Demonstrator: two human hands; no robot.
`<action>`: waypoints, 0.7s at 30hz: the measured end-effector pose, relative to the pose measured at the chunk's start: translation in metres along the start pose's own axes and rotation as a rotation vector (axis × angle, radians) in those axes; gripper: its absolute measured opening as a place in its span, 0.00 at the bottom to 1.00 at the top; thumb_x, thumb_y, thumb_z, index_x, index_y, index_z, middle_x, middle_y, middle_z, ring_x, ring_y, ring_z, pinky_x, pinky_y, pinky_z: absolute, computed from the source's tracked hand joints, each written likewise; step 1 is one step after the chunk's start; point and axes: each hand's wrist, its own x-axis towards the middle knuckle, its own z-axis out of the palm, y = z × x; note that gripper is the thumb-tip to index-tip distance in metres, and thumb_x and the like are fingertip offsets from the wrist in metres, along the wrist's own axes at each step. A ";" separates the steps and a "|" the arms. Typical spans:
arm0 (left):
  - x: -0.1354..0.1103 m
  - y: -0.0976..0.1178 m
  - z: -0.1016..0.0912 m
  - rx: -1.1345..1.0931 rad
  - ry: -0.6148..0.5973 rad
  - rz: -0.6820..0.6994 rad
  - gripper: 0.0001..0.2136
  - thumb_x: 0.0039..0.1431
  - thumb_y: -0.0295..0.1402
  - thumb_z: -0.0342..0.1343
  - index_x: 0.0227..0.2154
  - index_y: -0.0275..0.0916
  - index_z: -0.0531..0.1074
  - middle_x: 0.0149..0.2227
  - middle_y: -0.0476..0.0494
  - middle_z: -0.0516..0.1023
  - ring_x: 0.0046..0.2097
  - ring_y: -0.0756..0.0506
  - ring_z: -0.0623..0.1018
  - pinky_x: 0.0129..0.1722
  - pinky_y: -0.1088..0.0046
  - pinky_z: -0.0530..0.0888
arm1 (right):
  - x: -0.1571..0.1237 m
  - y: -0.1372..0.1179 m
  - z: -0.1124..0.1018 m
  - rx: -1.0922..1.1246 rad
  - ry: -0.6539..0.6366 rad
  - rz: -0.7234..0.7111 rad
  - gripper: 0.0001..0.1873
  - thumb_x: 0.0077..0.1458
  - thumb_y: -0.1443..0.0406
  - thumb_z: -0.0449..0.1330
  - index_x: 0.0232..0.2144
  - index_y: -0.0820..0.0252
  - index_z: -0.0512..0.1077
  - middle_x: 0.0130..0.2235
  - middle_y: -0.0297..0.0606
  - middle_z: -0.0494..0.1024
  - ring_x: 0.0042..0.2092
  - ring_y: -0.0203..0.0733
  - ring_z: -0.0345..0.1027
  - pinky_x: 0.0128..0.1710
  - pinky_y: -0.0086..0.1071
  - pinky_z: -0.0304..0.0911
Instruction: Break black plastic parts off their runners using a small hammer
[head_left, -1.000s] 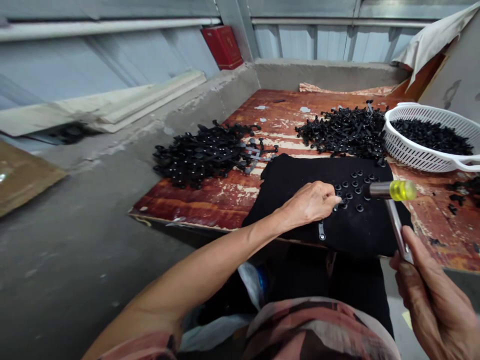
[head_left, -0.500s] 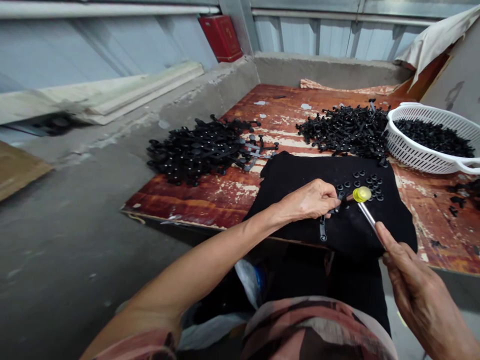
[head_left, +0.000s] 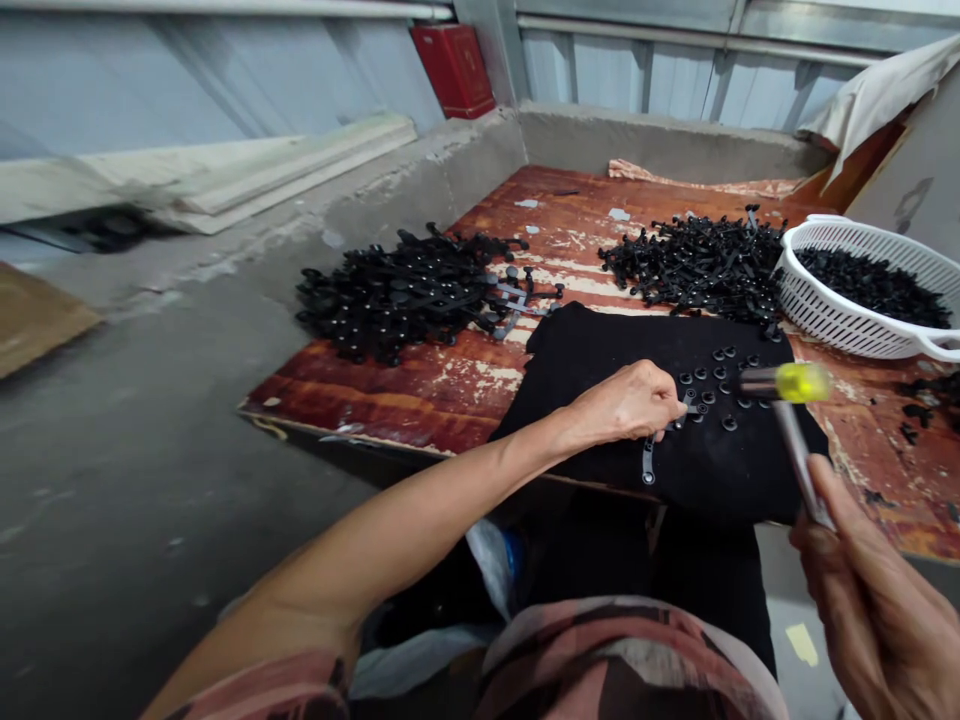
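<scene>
Before us, a cloth [head_left: 577, 355] covers the near edge of the counter [head_left: 375, 410]; round pieces [head_left: 729, 424] lie on it just right of our left hand [head_left: 637, 400], our hammer [head_left: 793, 448] farther right. A heap of parts [head_left: 405, 295] lies to the cloth's left; behind, a second heap [head_left: 697, 265] adjoins a basket [head_left: 847, 318] of small parts [head_left: 870, 285]. Behind the counter stands a box [head_left: 455, 72].

Hammer [head_left: 789, 432] has a bare, shiny metal handle and a glossy yellow plastic-looking face; strap [head_left: 648, 464] looks like smooth dark plastic with a bright metallic spot at its end. Cloth [head_left: 585, 360] is matt black fabric, over a table [head_left: 442, 405] of reddish wood, semi-gloss, finish worn rough and pale in patches. Basket [head_left: 832, 310] is smooth white plastic, ledge [head_left: 255, 320] rough matt concrete, wall [head_left: 225, 90] ribbed sheet metal.
</scene>
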 end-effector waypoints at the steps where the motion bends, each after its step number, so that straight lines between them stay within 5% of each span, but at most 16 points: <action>1: 0.000 0.000 0.000 0.013 0.003 0.004 0.11 0.53 0.33 0.50 0.19 0.35 0.70 0.18 0.50 0.72 0.19 0.54 0.66 0.20 0.80 0.60 | 0.000 0.000 0.000 -0.014 0.024 0.005 0.34 0.61 0.73 0.54 0.67 0.50 0.55 0.62 0.40 0.67 0.55 0.45 0.70 0.58 0.37 0.64; 5: -0.001 0.002 -0.001 0.068 -0.005 0.011 0.12 0.55 0.32 0.51 0.18 0.35 0.69 0.17 0.50 0.72 0.18 0.54 0.66 0.21 0.80 0.60 | 0.001 -0.002 0.001 0.016 -0.131 -0.025 0.34 0.62 0.73 0.51 0.68 0.50 0.53 0.57 0.42 0.72 0.51 0.43 0.73 0.49 0.32 0.71; 9: 0.000 0.003 -0.003 0.087 -0.024 0.000 0.12 0.56 0.32 0.51 0.18 0.35 0.68 0.17 0.51 0.71 0.18 0.54 0.66 0.21 0.80 0.61 | 0.001 -0.003 0.002 0.014 0.029 0.013 0.35 0.61 0.73 0.54 0.67 0.48 0.54 0.62 0.40 0.67 0.55 0.46 0.70 0.56 0.37 0.65; 12: 0.000 0.004 -0.004 0.102 -0.021 -0.003 0.12 0.56 0.31 0.51 0.19 0.35 0.69 0.17 0.50 0.72 0.19 0.54 0.66 0.22 0.80 0.61 | -0.001 -0.002 0.002 0.012 -0.089 -0.011 0.34 0.62 0.73 0.51 0.68 0.48 0.53 0.58 0.40 0.72 0.52 0.44 0.73 0.52 0.34 0.69; 16: 0.003 0.001 -0.003 0.107 -0.030 0.006 0.12 0.56 0.32 0.52 0.19 0.35 0.69 0.17 0.50 0.72 0.20 0.53 0.67 0.21 0.79 0.60 | -0.005 0.001 0.002 0.014 0.017 -0.003 0.35 0.61 0.72 0.54 0.67 0.48 0.53 0.62 0.39 0.67 0.57 0.46 0.68 0.56 0.36 0.65; 21: 0.000 0.000 -0.011 0.146 -0.090 0.075 0.11 0.59 0.32 0.51 0.22 0.35 0.70 0.17 0.52 0.70 0.20 0.53 0.67 0.22 0.79 0.59 | -0.006 0.000 0.007 0.230 -0.125 0.204 0.27 0.63 0.65 0.53 0.64 0.47 0.61 0.51 0.41 0.77 0.44 0.43 0.76 0.40 0.31 0.73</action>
